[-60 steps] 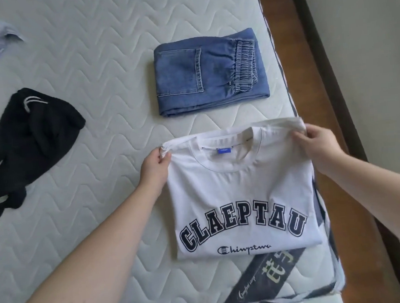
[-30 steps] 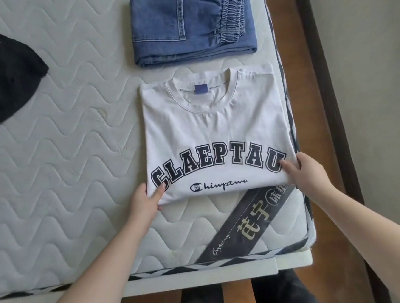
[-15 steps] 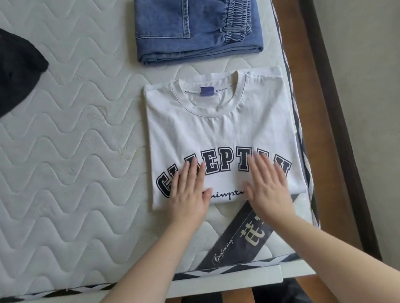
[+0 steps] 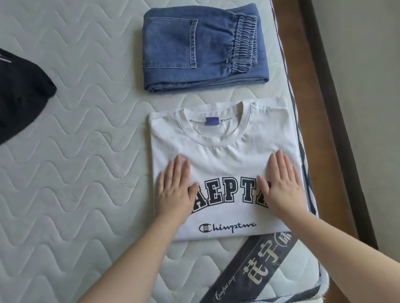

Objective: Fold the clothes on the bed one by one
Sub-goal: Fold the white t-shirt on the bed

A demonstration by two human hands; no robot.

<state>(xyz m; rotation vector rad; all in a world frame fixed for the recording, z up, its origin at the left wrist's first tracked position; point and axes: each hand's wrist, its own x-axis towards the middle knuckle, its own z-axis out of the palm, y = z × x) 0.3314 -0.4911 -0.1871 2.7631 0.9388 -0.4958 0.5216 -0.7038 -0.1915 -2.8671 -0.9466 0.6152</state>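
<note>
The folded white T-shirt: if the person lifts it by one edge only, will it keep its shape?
Probably not. The white T-shirt looks like thin, soft cloth with small wrinkles below the collar, so it would likely sag and unfold. It seems light, since it lies flat under the left hand and right hand. Supporting it from below with both hands seems safer.

Both hands (image 4: 228,192) flat on folded T-shirt (image 4: 220,147) — jeans (image 4: 200,48) beyond.
</note>
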